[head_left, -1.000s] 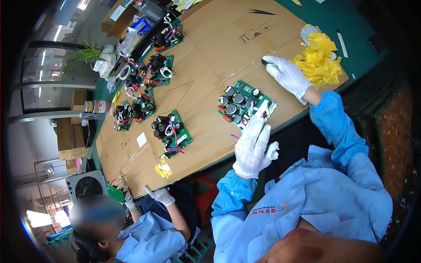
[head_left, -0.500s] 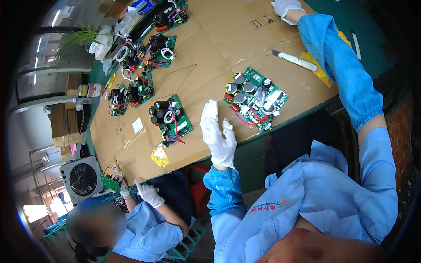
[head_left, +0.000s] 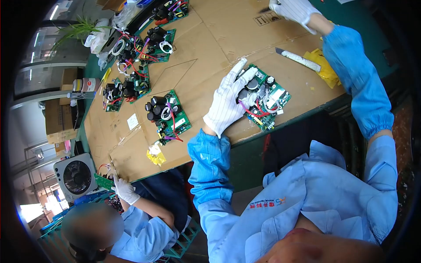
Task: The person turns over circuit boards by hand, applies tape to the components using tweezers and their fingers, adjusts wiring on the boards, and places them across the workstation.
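Note:
My left hand [head_left: 227, 101], in a white striped glove, rests over the left side of a green circuit board [head_left: 280, 93]. Its fingers are spread across the black capacitors, and its thumb lies near the red and purple wires. At the top right, my right hand [head_left: 294, 11], also gloved, has its fingers closed around a thin dark tool whose tip [head_left: 265, 9] sticks out to the left. A cutter with a white handle [head_left: 301, 60] lies between that hand and the board, its end against crumpled yellow tape [head_left: 323, 68].
Another circuit board [head_left: 180, 120] lies left of my left hand, near yellow scraps [head_left: 155, 155]. Several wired boards [head_left: 164, 46] line the far left of the cardboard [head_left: 219, 33]. A seated co-worker [head_left: 142, 232] holds a green board [head_left: 104, 182] beside a fan [head_left: 75, 176].
My left hand moved off the board, then back onto its left side. My right hand moved up and away to the dark tool; the white-handled cutter now lies on the cardboard.

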Demonstrator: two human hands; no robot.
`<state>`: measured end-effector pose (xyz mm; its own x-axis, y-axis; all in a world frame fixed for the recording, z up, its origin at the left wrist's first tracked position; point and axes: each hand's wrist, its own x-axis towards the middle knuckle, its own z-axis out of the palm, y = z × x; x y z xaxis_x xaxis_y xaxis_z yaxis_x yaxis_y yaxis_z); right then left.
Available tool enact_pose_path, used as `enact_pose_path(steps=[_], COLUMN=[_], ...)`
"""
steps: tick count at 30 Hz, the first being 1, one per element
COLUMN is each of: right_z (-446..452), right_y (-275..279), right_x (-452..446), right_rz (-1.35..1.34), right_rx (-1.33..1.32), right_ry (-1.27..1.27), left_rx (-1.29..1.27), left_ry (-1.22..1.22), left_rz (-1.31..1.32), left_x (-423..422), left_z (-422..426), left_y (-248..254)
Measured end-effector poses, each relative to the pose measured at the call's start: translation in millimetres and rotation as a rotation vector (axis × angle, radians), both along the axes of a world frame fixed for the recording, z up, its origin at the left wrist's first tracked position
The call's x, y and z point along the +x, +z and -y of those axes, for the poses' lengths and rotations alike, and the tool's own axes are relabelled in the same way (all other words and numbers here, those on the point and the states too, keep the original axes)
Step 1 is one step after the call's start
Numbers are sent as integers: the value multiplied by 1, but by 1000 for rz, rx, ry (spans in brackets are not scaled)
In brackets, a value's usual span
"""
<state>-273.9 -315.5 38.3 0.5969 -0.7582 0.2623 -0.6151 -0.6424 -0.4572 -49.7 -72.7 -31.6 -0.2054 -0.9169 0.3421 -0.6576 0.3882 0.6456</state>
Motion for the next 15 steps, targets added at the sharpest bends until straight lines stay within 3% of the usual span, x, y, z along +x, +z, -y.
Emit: enact_pose_path(steps=[1, 2, 4, 5, 7, 10, 12, 15], right_z=[-10, -20, -41, -55, -78, -79, -79, -94], right_y=[4, 6, 11, 17, 30, -25, -41, -33], right_x=[-7, -8, -7, -13, -31, -35, -41, -44], right_rz=[160, 154, -487, -489, -233, -192, -127, -9], right_rx=[-89, -90, -107, -108, -162, -138, -120, 416], right_ry=[254, 254, -21, -22, 238, 101, 133, 13], left_rx=[-2, -3, -52, -91, -141, -104, -126, -154], left_ry=[31, 63, 97, 259, 571, 767, 767, 589], left_rz=[92, 183, 225, 246, 302, 323, 321, -48], left_x=[-3, -6, -16, -23, -41, -56, -57, -45], left_z=[2, 3, 2, 1, -1, -8, -22, -47], left_y=[4, 5, 1, -3, -6, -3, -1, -10])
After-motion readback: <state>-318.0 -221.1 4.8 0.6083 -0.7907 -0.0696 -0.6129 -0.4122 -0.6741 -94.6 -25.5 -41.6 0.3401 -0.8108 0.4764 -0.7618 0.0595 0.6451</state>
